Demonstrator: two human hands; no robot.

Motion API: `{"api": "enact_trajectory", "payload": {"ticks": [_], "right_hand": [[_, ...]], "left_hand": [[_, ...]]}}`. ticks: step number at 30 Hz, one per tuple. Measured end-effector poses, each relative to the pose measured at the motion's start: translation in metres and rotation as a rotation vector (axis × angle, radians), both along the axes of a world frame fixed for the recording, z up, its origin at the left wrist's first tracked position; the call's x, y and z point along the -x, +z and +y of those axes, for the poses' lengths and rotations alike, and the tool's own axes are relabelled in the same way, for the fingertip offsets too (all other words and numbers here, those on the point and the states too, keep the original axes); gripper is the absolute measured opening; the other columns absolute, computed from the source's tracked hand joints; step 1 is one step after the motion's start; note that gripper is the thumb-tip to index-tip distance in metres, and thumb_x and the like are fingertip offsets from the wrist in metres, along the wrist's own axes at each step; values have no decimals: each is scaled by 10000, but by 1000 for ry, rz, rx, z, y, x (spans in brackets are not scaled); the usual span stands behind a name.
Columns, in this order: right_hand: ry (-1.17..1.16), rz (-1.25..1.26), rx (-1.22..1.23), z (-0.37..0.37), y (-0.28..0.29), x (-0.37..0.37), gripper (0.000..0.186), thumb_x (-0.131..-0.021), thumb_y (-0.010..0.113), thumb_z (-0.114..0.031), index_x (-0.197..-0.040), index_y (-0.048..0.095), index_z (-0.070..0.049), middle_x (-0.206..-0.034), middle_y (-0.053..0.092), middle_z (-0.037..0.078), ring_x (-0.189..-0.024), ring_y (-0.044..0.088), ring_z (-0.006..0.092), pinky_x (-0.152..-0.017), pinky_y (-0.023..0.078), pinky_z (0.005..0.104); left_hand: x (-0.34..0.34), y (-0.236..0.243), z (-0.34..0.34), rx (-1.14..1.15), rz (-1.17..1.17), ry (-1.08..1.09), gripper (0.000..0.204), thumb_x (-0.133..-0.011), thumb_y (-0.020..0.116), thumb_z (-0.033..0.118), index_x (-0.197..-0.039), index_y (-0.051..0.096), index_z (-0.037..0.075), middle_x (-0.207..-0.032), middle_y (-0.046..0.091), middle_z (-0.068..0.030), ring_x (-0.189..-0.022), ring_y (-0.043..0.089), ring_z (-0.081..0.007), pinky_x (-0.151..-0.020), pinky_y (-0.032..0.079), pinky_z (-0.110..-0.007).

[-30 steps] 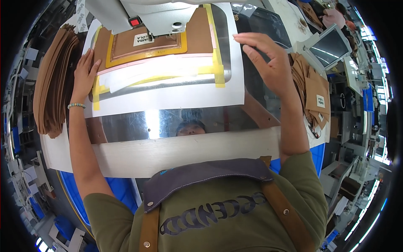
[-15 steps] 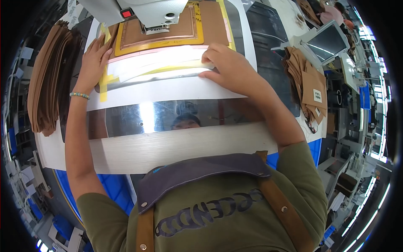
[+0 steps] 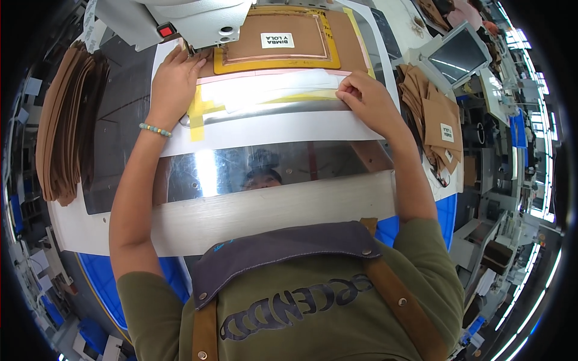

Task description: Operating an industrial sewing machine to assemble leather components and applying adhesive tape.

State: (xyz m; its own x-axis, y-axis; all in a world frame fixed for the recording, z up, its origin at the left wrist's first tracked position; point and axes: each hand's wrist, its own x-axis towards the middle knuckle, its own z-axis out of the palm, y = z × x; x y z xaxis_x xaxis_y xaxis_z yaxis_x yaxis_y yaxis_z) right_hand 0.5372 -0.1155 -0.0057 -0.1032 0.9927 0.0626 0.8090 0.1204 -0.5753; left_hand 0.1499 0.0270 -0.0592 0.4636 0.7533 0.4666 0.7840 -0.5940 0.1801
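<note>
A sewing template point(image 3: 277, 90) with a clear and white front strip, yellow tape and a yellow inner frame point(image 3: 283, 65) lies under the machine head. Brown fabric point(image 3: 253, 45) with a white label point(image 3: 277, 40) shows inside the frame. My left hand point(image 3: 176, 84) lies flat on the template's left end, fingers stretched out close to the needle area of the sewing machine point(image 3: 180, 21). At the template's right front edge, my right hand point(image 3: 370, 102) has its fingers curled and the thumb pressed in, pinching the edge.
A stack of brown pieces point(image 3: 63, 126) stands at the left. More brown labelled pieces point(image 3: 436, 114) lie at the right, below a screen point(image 3: 456, 55). A shiny metal plate point(image 3: 271, 165) is set before the template. Someone in pink point(image 3: 466, 15) is at the far right.
The template has slid right, together with both hands, so the white label now shows clear of the machine head. My right hand's fingers have curled in tighter at the edge.
</note>
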Motion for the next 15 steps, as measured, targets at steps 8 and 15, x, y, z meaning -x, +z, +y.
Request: {"api": "enact_trajectory", "payload": {"ticks": [8,15], "right_hand": [[18,24,-106,-7,-12,-10,142,-932,696,-154,-986,652,-30,-991,646,122,-941,650,306,-836,519,381],[88,-102,-228,-5,-23,-20,68,-953,611,-62,-944,597,4,-949,592,157,-902,603,342,-837,486,395]], "left_hand": [[28,13,20,84,-270,347,337,-1075,521,214,-1108,768,-14,-1065,779,-219,-892,780,-350,-799,618,-392],[161,85,-88,-402,-408,526,291,-1062,581,91,-1310,685,-21,-1233,743,-151,-1111,703,-197,-1012,550,-319]]}}
